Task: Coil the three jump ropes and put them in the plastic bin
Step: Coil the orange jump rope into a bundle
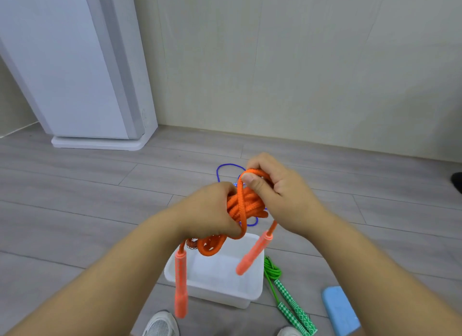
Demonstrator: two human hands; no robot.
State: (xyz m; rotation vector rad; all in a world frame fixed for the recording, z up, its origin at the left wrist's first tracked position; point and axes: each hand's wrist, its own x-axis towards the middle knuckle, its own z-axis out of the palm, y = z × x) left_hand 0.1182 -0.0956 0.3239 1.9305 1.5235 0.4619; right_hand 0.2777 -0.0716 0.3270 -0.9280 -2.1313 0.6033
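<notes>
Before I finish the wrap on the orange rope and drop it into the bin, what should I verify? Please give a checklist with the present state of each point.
1. Left hand grips the orange rope bundle: ok.
2. Right hand pinches the wrapping loop: ok.
3. Wrap tight enough to hold the coil: cannot tell, the hands hide it.
4. Orange handles tucked in: not ok, both hang loose.
5. Plastic bin under the bundle: ok.
6. Green rope and blue rope in the bin: not ok, both lie on the floor.
</notes>
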